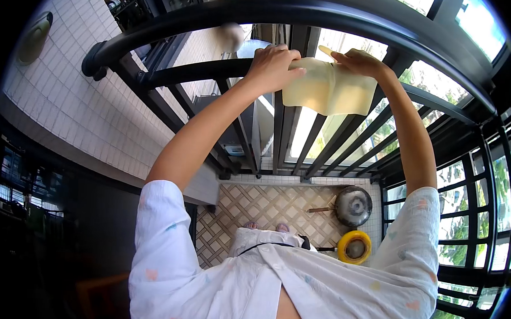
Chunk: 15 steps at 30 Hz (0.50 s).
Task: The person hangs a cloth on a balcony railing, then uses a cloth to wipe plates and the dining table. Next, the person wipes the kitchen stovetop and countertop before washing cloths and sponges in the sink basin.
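Observation:
A pale yellow cloth (328, 93), smooth and slightly see-through, hangs over the lower black rail (202, 74) in front of me. My left hand (275, 68) is closed over the rail at the cloth's left edge, its thumb lying against the cloth. At the right end, my right hand (359, 64) is closed on the cloth's upper part, and a small yellow flap (326, 51) sticks up beside its fingers. The far side of the cloth is hidden behind the rail.
A thick curved upper rail (298, 10) runs above my hands. Black bars and a window grille (483, 223) stand at the right. On the tiled floor (265, 203) lie a dark pan (353, 206) and a yellow-rimmed pan (366, 249). A white tiled wall (80, 87) is at the left.

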Each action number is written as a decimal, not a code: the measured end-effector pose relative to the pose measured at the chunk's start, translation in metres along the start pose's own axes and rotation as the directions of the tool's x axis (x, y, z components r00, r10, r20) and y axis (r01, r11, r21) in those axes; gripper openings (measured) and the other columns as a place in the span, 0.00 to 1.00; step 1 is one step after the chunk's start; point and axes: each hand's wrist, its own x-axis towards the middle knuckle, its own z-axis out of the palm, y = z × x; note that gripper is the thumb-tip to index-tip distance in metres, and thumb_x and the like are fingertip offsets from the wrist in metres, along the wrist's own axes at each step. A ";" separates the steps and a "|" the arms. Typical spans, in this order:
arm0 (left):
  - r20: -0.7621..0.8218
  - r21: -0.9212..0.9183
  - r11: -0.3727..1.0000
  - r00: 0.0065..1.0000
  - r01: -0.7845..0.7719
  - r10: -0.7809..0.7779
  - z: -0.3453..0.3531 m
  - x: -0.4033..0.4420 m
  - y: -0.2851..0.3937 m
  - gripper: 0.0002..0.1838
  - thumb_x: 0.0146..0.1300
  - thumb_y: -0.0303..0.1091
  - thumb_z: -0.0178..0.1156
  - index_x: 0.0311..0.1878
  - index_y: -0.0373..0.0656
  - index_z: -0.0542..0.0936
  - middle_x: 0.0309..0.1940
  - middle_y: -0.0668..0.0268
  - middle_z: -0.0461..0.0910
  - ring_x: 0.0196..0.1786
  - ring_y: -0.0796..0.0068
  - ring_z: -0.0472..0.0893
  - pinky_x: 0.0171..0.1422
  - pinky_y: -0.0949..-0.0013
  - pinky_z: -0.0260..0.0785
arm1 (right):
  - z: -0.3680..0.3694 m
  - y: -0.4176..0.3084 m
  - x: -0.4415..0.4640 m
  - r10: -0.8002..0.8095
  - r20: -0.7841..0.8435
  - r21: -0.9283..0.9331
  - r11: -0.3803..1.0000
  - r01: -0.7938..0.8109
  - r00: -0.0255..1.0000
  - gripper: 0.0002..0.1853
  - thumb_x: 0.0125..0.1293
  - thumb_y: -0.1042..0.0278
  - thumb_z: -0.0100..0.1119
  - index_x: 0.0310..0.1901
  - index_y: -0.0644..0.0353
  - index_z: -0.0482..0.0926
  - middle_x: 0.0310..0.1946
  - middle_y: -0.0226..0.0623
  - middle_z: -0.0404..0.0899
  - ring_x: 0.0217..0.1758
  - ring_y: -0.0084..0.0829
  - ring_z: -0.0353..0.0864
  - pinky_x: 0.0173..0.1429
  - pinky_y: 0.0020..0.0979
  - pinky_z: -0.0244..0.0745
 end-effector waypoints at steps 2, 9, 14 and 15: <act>0.004 -0.038 0.999 1.000 0.017 -0.017 0.005 0.005 0.002 0.23 0.55 0.53 0.60 0.48 0.48 0.81 0.42 0.59 0.80 0.51 0.59 0.77 0.60 0.52 0.62 | 0.005 -0.001 0.011 0.022 0.127 -0.064 0.998 -0.014 0.992 0.42 0.64 0.26 0.32 0.39 0.59 0.84 0.41 0.47 0.82 0.45 0.43 0.81 0.55 0.39 0.69; -0.052 0.238 0.967 0.995 0.093 -0.083 0.010 -0.011 0.022 0.26 0.51 0.47 0.66 0.54 0.51 0.77 0.50 0.65 0.72 0.60 0.65 0.69 0.63 0.47 0.54 | 0.011 -0.001 0.027 0.001 0.127 0.045 0.999 -0.007 0.992 0.45 0.62 0.23 0.31 0.44 0.62 0.83 0.42 0.47 0.82 0.44 0.40 0.81 0.57 0.37 0.69; -0.065 0.366 0.929 0.997 0.063 -0.042 0.019 -0.012 0.032 0.28 0.52 0.40 0.66 0.57 0.48 0.73 0.50 0.62 0.70 0.60 0.63 0.68 0.65 0.43 0.50 | 0.018 0.002 0.014 -0.110 -0.012 -0.163 0.981 0.106 0.994 0.35 0.68 0.33 0.33 0.38 0.54 0.85 0.38 0.40 0.83 0.46 0.42 0.81 0.56 0.44 0.69; -0.112 0.435 0.900 0.994 0.037 0.013 0.023 -0.010 0.036 0.27 0.52 0.34 0.64 0.58 0.45 0.72 0.54 0.58 0.69 0.62 0.60 0.67 0.66 0.40 0.49 | 0.019 -0.006 -0.002 -0.146 -0.174 -0.251 0.963 0.100 0.974 0.32 0.69 0.35 0.33 0.40 0.52 0.84 0.41 0.39 0.83 0.49 0.41 0.80 0.58 0.49 0.67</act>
